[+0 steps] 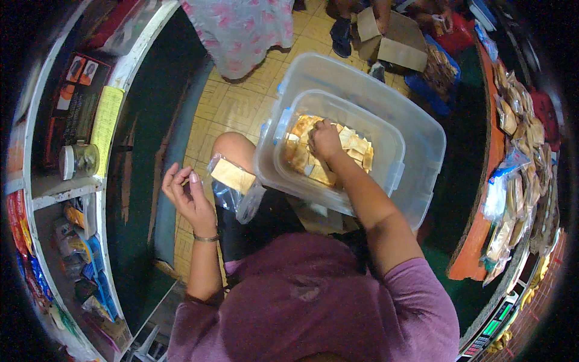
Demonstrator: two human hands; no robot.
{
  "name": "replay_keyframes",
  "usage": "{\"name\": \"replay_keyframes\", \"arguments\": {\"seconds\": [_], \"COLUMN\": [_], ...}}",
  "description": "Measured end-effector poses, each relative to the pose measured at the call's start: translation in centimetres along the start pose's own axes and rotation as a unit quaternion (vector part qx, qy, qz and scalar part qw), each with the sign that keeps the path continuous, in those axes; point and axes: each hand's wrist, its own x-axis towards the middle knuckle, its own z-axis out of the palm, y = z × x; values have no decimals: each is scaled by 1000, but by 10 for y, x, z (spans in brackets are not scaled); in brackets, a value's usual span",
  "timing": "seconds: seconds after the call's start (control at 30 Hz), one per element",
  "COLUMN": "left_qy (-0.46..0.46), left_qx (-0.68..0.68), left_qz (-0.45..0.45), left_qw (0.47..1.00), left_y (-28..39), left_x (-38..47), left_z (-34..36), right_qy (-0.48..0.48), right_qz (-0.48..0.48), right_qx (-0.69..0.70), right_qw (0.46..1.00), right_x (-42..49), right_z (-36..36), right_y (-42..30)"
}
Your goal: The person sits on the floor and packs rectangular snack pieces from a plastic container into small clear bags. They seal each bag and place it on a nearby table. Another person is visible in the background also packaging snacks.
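My right hand (325, 139) reaches down into a translucent plastic tub (384, 97) and touches flat, rectangular golden baked pieces (355, 142) heaped at its bottom. Whether its fingers grip a piece cannot be seen. My left hand (187, 192) is raised palm up beside my knee, fingers apart and slightly curled, holding nothing. Just right of it, a clear plastic bag (224, 199) with a pale rectangular piece (233, 175) in it lies on my thigh.
White-edged shelves (68, 197) with a jar (81, 161) and packets stand at the left. Along the right, many bagged goods (513, 181) lie by an orange board edge (470, 258), near a digital scale (493, 326). Another person's leg (342, 31) and an opened cardboard box (402, 54) are beyond the tub.
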Motion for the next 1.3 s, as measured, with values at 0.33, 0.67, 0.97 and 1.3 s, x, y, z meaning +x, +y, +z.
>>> {"name": "replay_keyframes", "arguments": {"seconds": [0.33, 0.67, 0.97, 1.3], "left_qy": [2, -9, -35, -63], "left_qx": [7, 7, -6, 39], "left_qz": [-34, -28, 37, 91], "left_qw": [999, 1000, 999, 993], "left_y": [-8, 2, 26, 38], "left_x": [0, 1, 1, -9], "left_z": [-7, -1, 7, -6], "right_qy": [36, 148, -20, 93], "right_qz": [6, -36, 273, 160], "right_qx": [-7, 108, 741, 339], "right_qw": [999, 982, 614, 922], "right_x": [13, -5, -80, -94], "right_z": [10, -36, -109, -56], "right_y": [-20, 9, 40, 49]}}
